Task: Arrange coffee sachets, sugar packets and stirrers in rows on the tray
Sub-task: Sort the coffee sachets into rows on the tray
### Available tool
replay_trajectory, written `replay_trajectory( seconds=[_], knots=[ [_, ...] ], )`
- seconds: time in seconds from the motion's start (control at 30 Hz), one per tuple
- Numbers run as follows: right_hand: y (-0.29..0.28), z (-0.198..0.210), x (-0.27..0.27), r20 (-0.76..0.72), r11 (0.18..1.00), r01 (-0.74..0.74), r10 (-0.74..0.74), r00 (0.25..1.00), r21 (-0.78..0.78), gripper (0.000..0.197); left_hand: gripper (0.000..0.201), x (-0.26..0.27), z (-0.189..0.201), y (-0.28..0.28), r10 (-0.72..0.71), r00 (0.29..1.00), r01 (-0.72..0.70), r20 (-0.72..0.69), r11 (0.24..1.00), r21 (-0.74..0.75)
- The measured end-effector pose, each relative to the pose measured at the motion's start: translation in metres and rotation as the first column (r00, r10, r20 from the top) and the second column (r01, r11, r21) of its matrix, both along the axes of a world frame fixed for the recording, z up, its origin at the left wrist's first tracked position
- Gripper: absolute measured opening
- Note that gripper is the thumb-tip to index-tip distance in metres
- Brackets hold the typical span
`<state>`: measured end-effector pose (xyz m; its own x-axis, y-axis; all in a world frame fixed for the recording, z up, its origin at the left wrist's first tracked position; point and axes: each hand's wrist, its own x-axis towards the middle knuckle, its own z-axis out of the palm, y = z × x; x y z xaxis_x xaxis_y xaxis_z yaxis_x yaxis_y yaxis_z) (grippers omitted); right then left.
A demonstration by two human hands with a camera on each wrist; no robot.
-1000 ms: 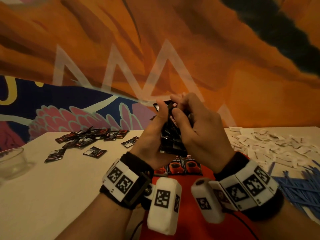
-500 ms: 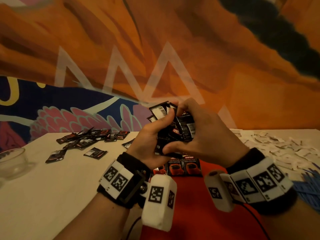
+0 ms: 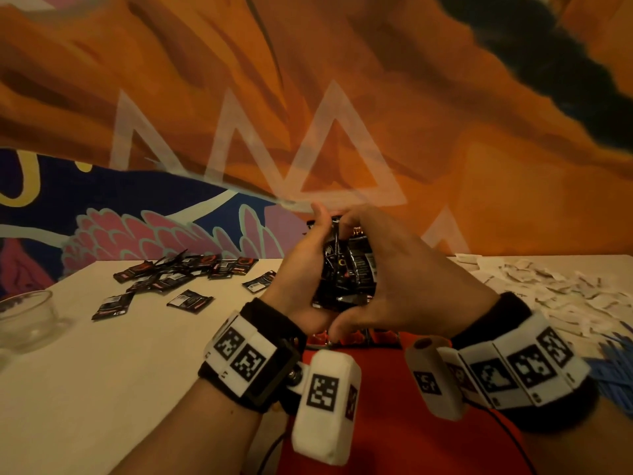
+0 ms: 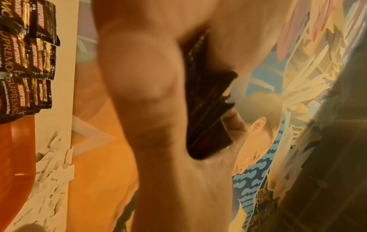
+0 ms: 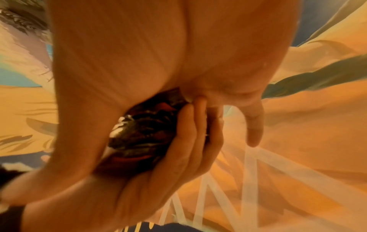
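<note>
Both hands clamp a stack of sachets point(image 3: 346, 269) above the red tray point(image 3: 411, 423): left hand point(image 3: 301, 269) and right hand point(image 3: 411, 282) curl around it from either side. Stack upright, long axis roughly vertical. More sachets point(image 4: 23, 55) lie in rows on the tray.

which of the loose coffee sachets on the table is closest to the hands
The lone coffee sachet lying just left of the left hand; it sits apart from the scattered pile of sachets farther left.
</note>
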<state>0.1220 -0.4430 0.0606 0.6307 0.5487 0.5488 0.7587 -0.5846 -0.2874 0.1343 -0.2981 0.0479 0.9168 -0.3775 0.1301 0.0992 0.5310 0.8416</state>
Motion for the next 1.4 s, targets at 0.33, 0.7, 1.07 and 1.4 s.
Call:
replay_trajectory(
  seconds=[0.33, 0.7, 1.07, 1.4],
  knots=[
    [-0.002, -0.005, 0.011, 0.047, 0.988, -0.072, 0.066, 0.997, 0.136, 0.076, 0.078, 0.004, -0.007, 0.013, -0.104, 0.994, 0.102, -0.017, 0.988, -0.112],
    [-0.002, -0.007, 0.01, 0.083, 0.972, -0.089, 0.073, 0.994, 0.217, 0.08, 0.066, 0.005, -0.011, 0.019, -0.253, 0.965, 0.255, 0.069, 0.966, -0.032],
    [-0.008, 0.001, 0.008, 0.035, 0.995, -0.077, 0.075, 0.997, 0.066, 0.081, 0.07, 0.001, -0.013, 0.013, -0.197, 0.978, 0.2, 0.067, 0.979, -0.044],
    [-0.012, 0.003, 0.008, 0.108, 0.989, -0.035, 0.02, 0.994, 0.141, 0.084, 0.077, 0.002, -0.011, 0.013, -0.235, 0.964, 0.237, 0.126, 0.971, -0.003]
  ],
)
